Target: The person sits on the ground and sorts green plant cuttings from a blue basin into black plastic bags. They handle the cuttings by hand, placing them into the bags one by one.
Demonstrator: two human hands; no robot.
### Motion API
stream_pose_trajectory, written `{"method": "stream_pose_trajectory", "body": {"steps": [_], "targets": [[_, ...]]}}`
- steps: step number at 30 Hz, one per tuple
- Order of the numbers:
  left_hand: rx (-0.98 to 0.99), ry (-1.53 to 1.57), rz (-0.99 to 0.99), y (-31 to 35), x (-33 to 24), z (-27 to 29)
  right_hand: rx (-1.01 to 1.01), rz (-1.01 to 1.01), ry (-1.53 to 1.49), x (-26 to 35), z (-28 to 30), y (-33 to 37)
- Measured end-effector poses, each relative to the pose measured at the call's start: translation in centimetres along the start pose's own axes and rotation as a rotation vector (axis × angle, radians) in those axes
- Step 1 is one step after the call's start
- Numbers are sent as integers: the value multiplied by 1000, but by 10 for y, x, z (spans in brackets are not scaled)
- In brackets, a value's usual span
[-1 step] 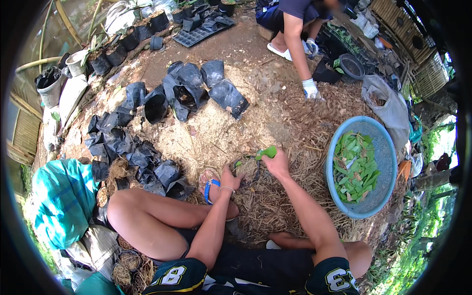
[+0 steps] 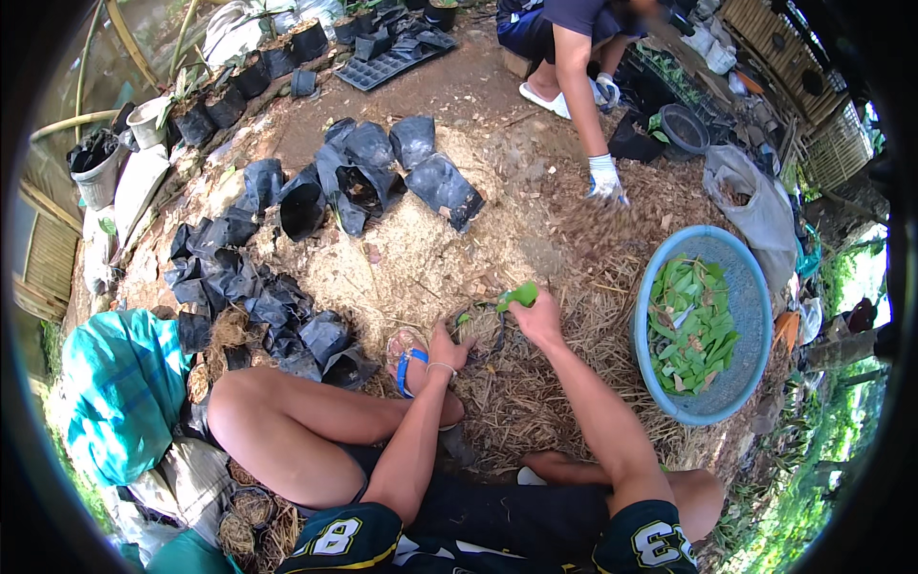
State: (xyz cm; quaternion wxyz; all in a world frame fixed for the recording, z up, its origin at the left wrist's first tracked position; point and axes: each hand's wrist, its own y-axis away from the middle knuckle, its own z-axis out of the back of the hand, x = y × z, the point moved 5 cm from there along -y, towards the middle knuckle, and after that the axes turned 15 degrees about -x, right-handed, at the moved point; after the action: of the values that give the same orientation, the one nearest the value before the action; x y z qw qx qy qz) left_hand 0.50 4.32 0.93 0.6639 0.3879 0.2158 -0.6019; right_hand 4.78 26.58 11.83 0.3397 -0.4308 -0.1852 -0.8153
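Observation:
I sit on the ground with my knees drawn up. My right hand (image 2: 541,320) is closed around a small bright green object (image 2: 521,294), held just above the straw. My left hand (image 2: 446,350) is a little to its left, fingers curled beside a thin dark loop (image 2: 490,329) and a scrap of green leaf (image 2: 464,318). Whether it grips them is unclear. Pale sawdust (image 2: 430,253) lies spread just beyond both hands.
A blue basin (image 2: 639,316) of cut green leaves (image 2: 693,325) stands at my right. Black nursery bags (image 2: 368,182) lie ahead and piled at my left (image 2: 253,292). A co-worker's white-gloved hand (image 2: 604,179) reaches down opposite. A teal cloth (image 2: 120,392) lies far left, a grey sack (image 2: 755,206) far right.

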Motion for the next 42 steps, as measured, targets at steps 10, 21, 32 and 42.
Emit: {"method": "stream_pose_trajectory", "body": {"steps": [10,21,32,42], "targets": [[-22,207,267,-14,21,-5,19,-260,-94,-51,-33,-9],[-17,136,170,-16,20,-7,95,-326,-162,-54,-38,1],[-85,74,4,-29,2,-5,61,-493,-217,-68,-28,7],[-104,124,-85,-28,-18,2,102,-503,-346,-70,-24,12]]}}
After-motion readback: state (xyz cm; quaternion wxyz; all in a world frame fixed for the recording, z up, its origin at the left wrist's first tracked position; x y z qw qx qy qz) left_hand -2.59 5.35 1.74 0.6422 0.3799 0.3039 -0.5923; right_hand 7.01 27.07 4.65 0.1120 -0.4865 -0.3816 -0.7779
